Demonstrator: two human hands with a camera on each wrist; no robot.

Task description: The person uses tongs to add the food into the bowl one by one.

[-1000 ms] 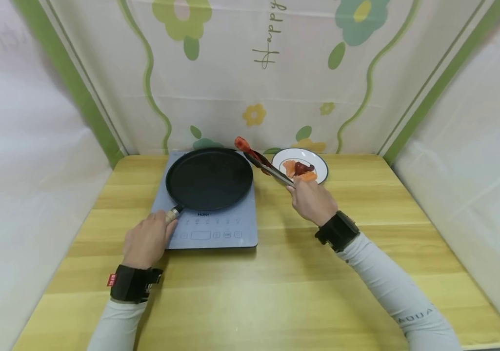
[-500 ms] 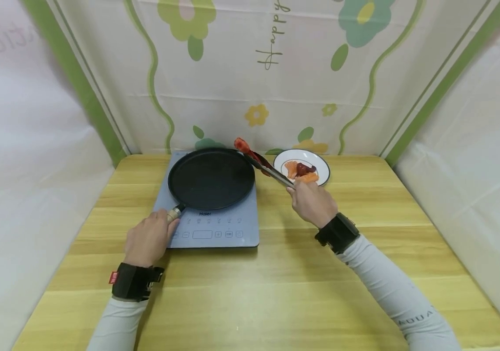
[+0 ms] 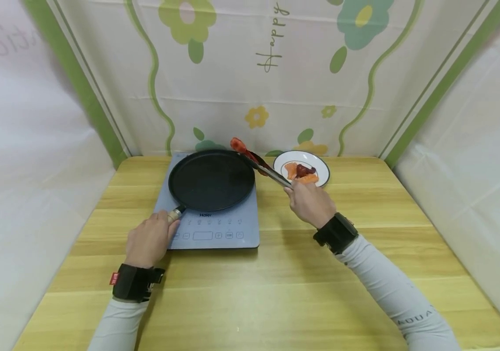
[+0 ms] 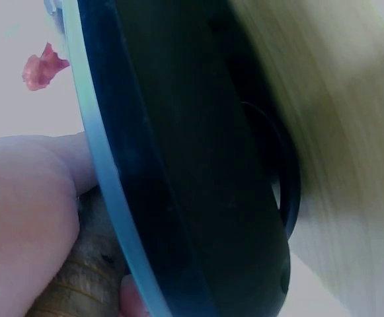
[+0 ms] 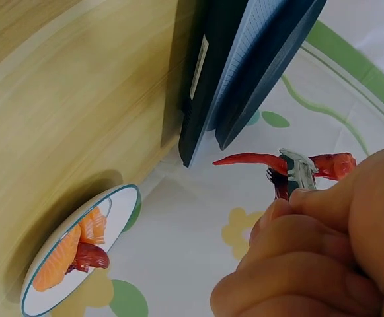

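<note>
My left hand [image 3: 148, 240] grips the wooden handle [image 3: 173, 215] of a flat black frying pan [image 3: 211, 180], which sits on an induction cooker [image 3: 250, 229]. In my right hand [image 3: 312, 204] is a pair of tongs [image 3: 274, 175], pinching a long red piece of food [image 5: 251, 159]. The tongs' tips reach the pan's back right rim in the head view, with the red piece sticking out past them. Just beyond my right hand is a white plate [image 3: 281, 169] carrying orange salmon-like slices [image 5: 57, 259] and a dark red piece [image 5: 91, 255].
A pale wooden table [image 3: 320, 302] lies under everything. Behind it hangs a white cloth [image 3: 214, 97] printed with flowers, and white sheets close in both sides. The cooker's touch panel [image 3: 203, 236] faces me.
My right hand and the tongs have shifted slightly left, carrying the red piece a little further over the pan's rim. The left hand stays on the pan handle.
</note>
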